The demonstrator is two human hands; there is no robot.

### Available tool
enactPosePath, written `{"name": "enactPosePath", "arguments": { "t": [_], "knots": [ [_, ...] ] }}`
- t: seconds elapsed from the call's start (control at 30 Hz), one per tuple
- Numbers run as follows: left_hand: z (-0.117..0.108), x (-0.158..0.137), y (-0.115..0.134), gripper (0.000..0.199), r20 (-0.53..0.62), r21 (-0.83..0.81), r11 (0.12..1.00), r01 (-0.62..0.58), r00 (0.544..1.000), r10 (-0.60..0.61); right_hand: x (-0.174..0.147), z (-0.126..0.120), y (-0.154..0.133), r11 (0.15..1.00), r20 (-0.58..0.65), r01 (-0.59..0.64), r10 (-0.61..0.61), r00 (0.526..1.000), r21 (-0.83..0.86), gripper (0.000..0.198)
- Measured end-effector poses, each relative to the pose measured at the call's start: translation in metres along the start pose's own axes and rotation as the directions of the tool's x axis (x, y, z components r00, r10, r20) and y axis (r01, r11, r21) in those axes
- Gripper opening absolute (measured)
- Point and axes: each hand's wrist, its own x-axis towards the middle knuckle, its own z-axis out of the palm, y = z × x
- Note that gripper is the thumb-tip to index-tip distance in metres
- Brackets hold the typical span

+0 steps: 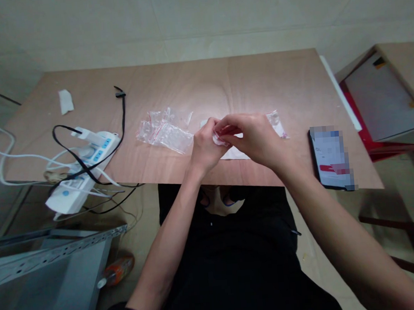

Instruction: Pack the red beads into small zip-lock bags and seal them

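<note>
Over the table's front part, my left hand (206, 148) is closed around a small clear plastic bag (218, 139) with pinkish-red marks. My right hand (253, 135) comes in from the right, its thumb and fingers pinching at the same bag. What may be inside the bag is hidden by my fingers. Beneath my hands lies a white sheet (236, 154), mostly covered. Several clear zip bags (166, 133) with red seal lines lie in a loose pile left of my hands. Another clear bag (277, 123) shows just beyond my right wrist.
A white power strip (99, 155) with tangled black and white cables sits at the table's left front edge. A phone (331, 158) lies at the right. A scrap of white paper (66, 101) is at the back left. An orange bottle (118, 270) lies on the floor.
</note>
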Motion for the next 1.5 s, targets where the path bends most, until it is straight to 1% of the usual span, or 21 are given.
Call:
{"name": "enactPosePath", "arguments": {
  "t": [0.03, 0.1, 0.17, 0.2, 0.27, 0.33, 0.37, 0.47, 0.6, 0.73, 0.83, 0.9, 0.97, 1.03, 1.07, 1.13, 1.23, 1.3, 1.37, 1.43, 1.5],
  "knots": [
    [-0.001, 0.000, -0.001, 0.035, -0.013, -0.001, 1.000, 0.010, 1.000, -0.010, -0.001, 0.000, 0.003, 0.999, -0.036, 0.011, -0.010, 0.999, 0.044, 0.016],
    [-0.003, 0.001, -0.005, 0.035, -0.042, -0.012, 0.999, 0.033, 0.999, -0.033, -0.006, 0.002, 0.014, 0.995, -0.170, 0.000, 0.018, 0.985, 0.100, 0.015],
    [-0.006, 0.002, -0.010, 0.034, -0.069, -0.024, 0.998, 0.053, 0.996, -0.055, -0.012, 0.009, 0.028, 0.996, -0.268, -0.073, 0.086, 0.960, 0.055, 0.013],
    [-0.008, 0.003, -0.012, 0.034, -0.083, -0.027, 0.998, 0.060, 0.995, -0.062, -0.016, 0.015, 0.036, 0.992, -0.268, -0.124, 0.120, 0.956, 0.002, 0.010],
    [-0.011, 0.003, -0.016, 0.034, -0.101, -0.020, 0.998, 0.067, 0.993, -0.068, -0.022, 0.027, 0.050, 0.974, -0.187, -0.202, 0.180, 0.966, -0.107, 0.007],
    [-0.014, 0.003, -0.018, 0.033, -0.106, -0.008, 0.998, 0.065, 0.992, -0.066, -0.027, 0.038, 0.058, 0.955, -0.108, -0.242, 0.226, 0.968, -0.174, 0.008],
    [-0.014, 0.002, -0.018, 0.033, -0.106, -0.003, 0.998, 0.061, 0.993, -0.061, -0.029, 0.043, 0.060, 0.947, -0.090, -0.255, 0.241, 0.966, -0.198, 0.009],
    [-0.015, 0.001, -0.018, 0.032, -0.103, 0.008, 0.999, 0.048, 0.994, -0.047, -0.030, 0.048, 0.057, 0.923, -0.075, -0.263, 0.252, 0.965, -0.280, 0.009],
    [-0.013, 0.001, -0.017, 0.033, -0.100, 0.018, 0.998, 0.062, 0.993, -0.060, -0.028, 0.047, 0.050, 0.892, -0.050, -0.228, 0.227, 0.973, -0.391, 0.011],
    [-0.011, 0.002, -0.017, 0.033, -0.094, 0.015, 0.999, 0.045, 0.995, -0.044, -0.029, 0.049, 0.051, 0.869, -0.055, -0.241, 0.242, 0.969, -0.433, 0.016],
    [-0.011, 0.002, -0.017, 0.033, -0.084, 0.021, 0.999, 0.041, 0.996, -0.039, -0.031, 0.045, 0.050, 0.887, -0.111, -0.273, 0.250, 0.962, -0.371, 0.013],
    [-0.011, 0.001, -0.016, 0.033, -0.075, 0.021, 0.999, 0.038, 0.997, -0.036, -0.031, 0.037, 0.044, 0.924, -0.200, -0.284, 0.237, 0.951, -0.255, 0.009],
    [-0.010, 0.000, -0.014, 0.034, -0.067, 0.013, 1.000, 0.028, 0.997, -0.027, -0.030, 0.025, 0.032, 0.961, -0.306, -0.250, 0.203, 0.930, -0.121, 0.010],
    [-0.007, -0.001, -0.011, 0.033, -0.052, 0.002, 1.000, 0.012, 0.999, -0.012, -0.026, 0.015, 0.017, 0.983, -0.346, -0.178, 0.154, 0.926, -0.039, 0.011],
    [-0.005, -0.002, -0.008, 0.033, -0.043, -0.004, 1.000, 0.003, 0.999, -0.003, -0.023, 0.011, 0.010, 0.990, -0.325, -0.139, 0.123, 0.938, -0.027, 0.011],
    [0.001, -0.002, -0.003, 0.033, -0.035, -0.013, 1.000, -0.010, 0.999, 0.010, -0.017, 0.007, 0.000, 0.997, -0.240, -0.069, 0.055, 0.969, -0.047, 0.014],
    [0.007, -0.001, 0.004, 0.040, -0.046, -0.033, 0.999, 0.021, 0.999, -0.022, -0.011, 0.007, -0.001, 0.995, -0.174, -0.016, -0.001, 0.985, -0.094, 0.022],
    [0.008, -0.001, 0.005, 0.049, -0.040, -0.057, 0.998, 0.041, 0.998, -0.043, -0.011, 0.007, 0.005, 0.998, -0.166, -0.022, 0.011, 0.986, -0.062, 0.021],
    [0.005, -0.002, 0.005, 0.055, -0.007, -0.107, 0.994, 0.037, 0.999, -0.038, -0.013, 0.004, 0.012, 0.998, -0.146, -0.052, 0.056, 0.988, 0.032, 0.019],
    [-0.001, -0.004, 0.003, 0.049, 0.044, -0.213, 0.976, 0.041, 0.999, -0.032, -0.016, -0.001, 0.019, 0.985, -0.137, -0.095, 0.115, 0.984, 0.143, 0.018],
    [-0.006, -0.005, 0.002, 0.032, 0.106, -0.361, 0.929, 0.086, 0.993, -0.051, -0.018, -0.006, 0.023, 0.961, -0.149, -0.121, 0.161, 0.976, 0.250, 0.019]
  ]
}}
